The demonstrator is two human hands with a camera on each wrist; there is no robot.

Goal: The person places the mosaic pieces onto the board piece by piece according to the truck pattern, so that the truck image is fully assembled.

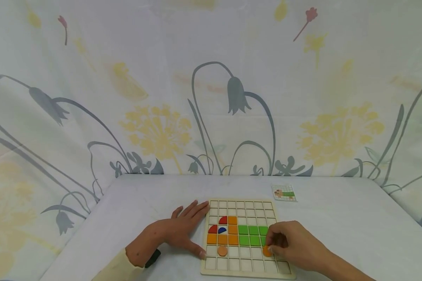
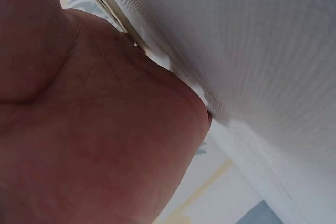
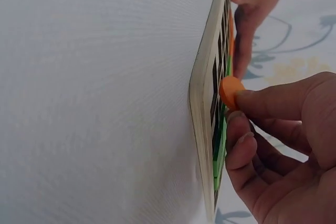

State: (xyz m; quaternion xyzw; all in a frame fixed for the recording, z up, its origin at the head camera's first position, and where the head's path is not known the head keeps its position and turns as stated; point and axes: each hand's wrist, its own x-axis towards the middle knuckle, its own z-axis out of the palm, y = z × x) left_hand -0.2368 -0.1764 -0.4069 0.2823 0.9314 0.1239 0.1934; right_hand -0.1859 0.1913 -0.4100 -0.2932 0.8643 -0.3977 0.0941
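Note:
A wooden grid board (image 1: pixel 242 204) lies on the white table, with orange, green, red and blue pieces set in its cells. My right hand (image 1: pixel 292 242) pinches an orange round piece (image 1: pixel 267 251) at the board, just below the green squares (image 1: pixel 252 234); in the right wrist view the orange round piece (image 3: pixel 229 91) sits between thumb and finger against the grid board (image 3: pixel 203 129). My left hand (image 1: pixel 181 228) lies flat on the table, its fingers touching the board's left edge. Another orange disc (image 1: pixel 222 250) sits in a lower cell. The left wrist view shows only my palm (image 2: pixel 94 129).
A small pattern card (image 1: pixel 284 192) lies on the table behind the board's right corner. A flower-printed curtain (image 1: pixel 211 86) hangs behind the table. The table's left edge runs diagonally near my left sleeve (image 1: pixel 116 269).

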